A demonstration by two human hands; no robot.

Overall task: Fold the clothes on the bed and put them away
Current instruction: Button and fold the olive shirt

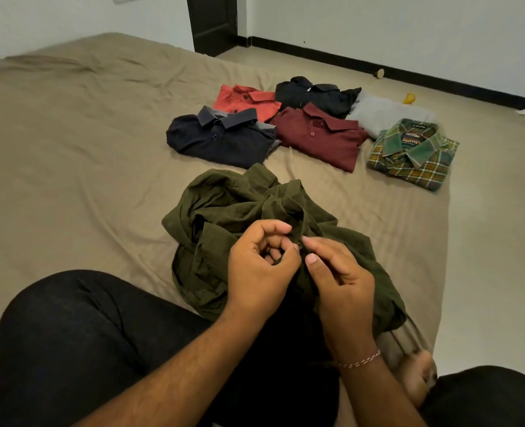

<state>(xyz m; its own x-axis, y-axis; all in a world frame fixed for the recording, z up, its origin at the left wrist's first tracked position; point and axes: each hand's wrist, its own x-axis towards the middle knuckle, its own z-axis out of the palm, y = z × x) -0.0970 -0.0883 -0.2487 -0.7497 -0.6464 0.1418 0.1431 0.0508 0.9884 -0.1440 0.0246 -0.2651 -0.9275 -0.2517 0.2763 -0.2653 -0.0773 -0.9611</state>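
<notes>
The olive shirt (249, 217) lies crumpled on the bed (70, 149), part of it drawn up over the person's lap, and both hands meet at its front placket, where a small dark button (300, 246) shows between the fingertips. The left hand (259, 266) pinches the cloth edge beside the button with thumb and forefinger, the other fingers curled in; the right hand (338, 278) pinches the opposite edge, thumb on top. The step in hand looks like fastening the button before folding. To do it well, the two edges should be kept taut and aligned so the buttonhole sits flat over the button, and the button tipped on edge and pushed through rather than forced flat; then the shirt wants spreading smooth on the bed, since its bunched body and sleeves would otherwise fold in creases. Beyond it, six folded garments lie in a cluster: a navy shirt (221, 138), an orange shirt (247, 98), a black shirt (315, 94), a maroon polo (319, 134), a grey garment (384, 114) and a plaid shirt (413, 154) at the bed's right edge. The olive shirt seems the last to fold, and nothing is put away yet.
</notes>
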